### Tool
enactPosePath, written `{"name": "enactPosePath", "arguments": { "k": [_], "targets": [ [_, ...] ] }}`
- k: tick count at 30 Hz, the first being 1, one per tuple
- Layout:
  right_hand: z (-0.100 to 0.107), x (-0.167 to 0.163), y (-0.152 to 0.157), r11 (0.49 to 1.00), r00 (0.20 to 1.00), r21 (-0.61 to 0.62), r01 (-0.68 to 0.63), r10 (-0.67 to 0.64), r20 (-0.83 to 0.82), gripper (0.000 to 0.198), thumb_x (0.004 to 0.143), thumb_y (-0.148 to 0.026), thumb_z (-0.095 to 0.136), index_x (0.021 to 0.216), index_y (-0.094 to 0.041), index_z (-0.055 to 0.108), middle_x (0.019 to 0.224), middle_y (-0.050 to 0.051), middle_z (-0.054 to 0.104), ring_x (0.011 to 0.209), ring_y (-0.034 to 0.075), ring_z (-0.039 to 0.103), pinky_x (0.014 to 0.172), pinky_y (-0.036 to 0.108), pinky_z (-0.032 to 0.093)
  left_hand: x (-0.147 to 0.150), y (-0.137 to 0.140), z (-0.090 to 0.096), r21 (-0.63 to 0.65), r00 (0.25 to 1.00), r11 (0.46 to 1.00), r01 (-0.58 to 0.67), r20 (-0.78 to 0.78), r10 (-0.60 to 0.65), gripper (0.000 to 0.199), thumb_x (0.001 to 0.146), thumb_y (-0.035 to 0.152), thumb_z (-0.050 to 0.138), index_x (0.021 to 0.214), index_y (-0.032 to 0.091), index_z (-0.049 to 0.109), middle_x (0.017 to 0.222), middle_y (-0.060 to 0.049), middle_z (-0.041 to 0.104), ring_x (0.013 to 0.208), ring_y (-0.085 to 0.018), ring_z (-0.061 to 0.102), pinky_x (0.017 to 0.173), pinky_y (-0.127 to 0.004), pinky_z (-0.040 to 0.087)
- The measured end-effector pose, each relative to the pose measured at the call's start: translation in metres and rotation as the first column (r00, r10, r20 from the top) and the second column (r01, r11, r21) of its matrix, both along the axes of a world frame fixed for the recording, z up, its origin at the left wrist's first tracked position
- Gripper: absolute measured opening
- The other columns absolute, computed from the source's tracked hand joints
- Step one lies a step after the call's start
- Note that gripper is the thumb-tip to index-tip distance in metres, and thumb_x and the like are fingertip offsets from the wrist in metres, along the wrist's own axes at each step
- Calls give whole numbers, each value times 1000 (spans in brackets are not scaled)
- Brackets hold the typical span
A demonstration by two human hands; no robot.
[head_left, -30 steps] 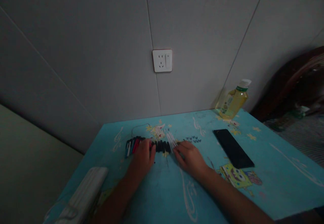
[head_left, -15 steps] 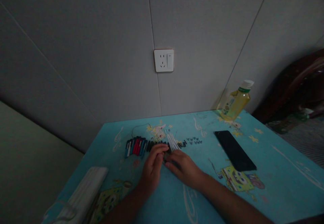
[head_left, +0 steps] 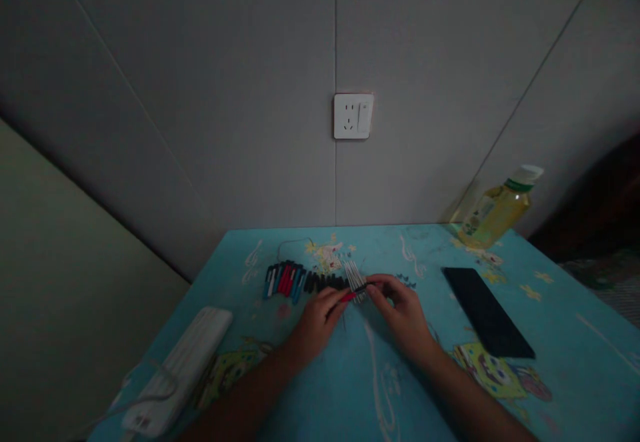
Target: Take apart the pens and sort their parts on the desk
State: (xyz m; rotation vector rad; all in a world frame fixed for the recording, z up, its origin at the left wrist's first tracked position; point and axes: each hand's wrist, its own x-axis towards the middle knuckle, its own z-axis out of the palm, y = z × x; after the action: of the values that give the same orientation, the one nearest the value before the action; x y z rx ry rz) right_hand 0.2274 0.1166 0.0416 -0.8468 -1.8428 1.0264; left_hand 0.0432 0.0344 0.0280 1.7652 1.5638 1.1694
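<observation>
A red-and-black pen (head_left: 349, 297) spans the gap between my two hands, tilted slightly up to the right. My left hand (head_left: 319, 319) pinches its red end. The fingertips of my right hand (head_left: 400, 305) close on its black end. Just behind the pen lie several thin white sticks like pen refills (head_left: 353, 273), side by side. To their left is a row of short black tubular pieces (head_left: 320, 282). Farther left, several blue, red and white pen barrels (head_left: 286, 278) lie in a row. Small dark pieces (head_left: 406, 281) show partly behind my right hand.
A black phone-like slab (head_left: 487, 312) lies on the blue patterned table (head_left: 340, 389) at right. A bottle of yellow liquid (head_left: 495, 212) stands by the wall. A white power strip (head_left: 183, 369) with a cable sits at left. A wall socket (head_left: 353, 116) is above.
My hands were close together over something hidden; now they are apart with the red-and-black pen visible between them. The view has shifted, so the scene sits farther right.
</observation>
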Motion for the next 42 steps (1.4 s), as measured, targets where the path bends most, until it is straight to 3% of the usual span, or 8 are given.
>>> {"name": "enactPosePath", "arguments": {
  "k": [9, 14, 21, 25, 32, 42],
  "targets": [
    [-4, -8, -6, 987, 986, -16, -162, 162, 46, 22, 95, -36, 54, 100, -20, 67, 87, 4, 67, 80, 18, 61, 73, 29, 49, 0, 0, -9, -48, 999, 998, 43, -31, -44, 24, 94, 27, 51, 108, 19, 70, 94, -5, 69, 88, -18, 63, 80, -28, 46],
    [0, -5, -6, 995, 994, -22, -100, 100, 46, 22, 95, -38, 53, 97, -20, 65, 84, 3, 67, 78, 18, 61, 71, 29, 49, 0, 1, -8, -63, 1000, 998, 24, -8, -25, 21, 93, 28, 52, 99, 18, 71, 91, -4, 70, 85, -18, 63, 77, -27, 45],
    [3, 4, 0, 990, 993, 71, 118, -116, -36, 22, 94, -38, 53, 98, -19, 64, 87, 6, 69, 79, 19, 64, 72, 30, 51, 2, 0, -11, -69, 1000, 998, -5, 25, 7, 19, 91, 33, 55, 91, 18, 67, 83, -2, 68, 77, -16, 62, 72, -26, 44],
    [4, 3, -1, 984, 991, 132, 117, -124, 43, 23, 94, -38, 52, 100, -19, 64, 87, 7, 70, 74, 19, 65, 69, 29, 51, 3, 0, -11, -77, 999, 997, -3, 32, 5, 17, 90, 33, 58, 90, 17, 65, 81, -1, 67, 76, -16, 62, 71, -26, 44],
    [-3, 1, -2, 988, 990, 105, 113, -122, 77, 29, 95, -37, 50, 114, -18, 60, 89, 6, 71, 73, 17, 65, 64, 24, 50, 3, 0, -11, -32, 999, 999, 24, -42, -26, 16, 92, 29, 56, 91, 17, 66, 84, -1, 66, 80, -15, 61, 74, -25, 43],
    [-4, 8, 12, 983, 975, 59, 173, -179, 129, 43, 94, -42, 53, 129, -17, 56, 75, 2, 68, 63, 16, 62, 59, 24, 47, 4, -5, -9, 23, 976, 991, 134, -178, -128, 15, 95, 26, 51, 93, 19, 64, 88, -4, 64, 84, -16, 59, 77, -27, 45]
  ]
}}
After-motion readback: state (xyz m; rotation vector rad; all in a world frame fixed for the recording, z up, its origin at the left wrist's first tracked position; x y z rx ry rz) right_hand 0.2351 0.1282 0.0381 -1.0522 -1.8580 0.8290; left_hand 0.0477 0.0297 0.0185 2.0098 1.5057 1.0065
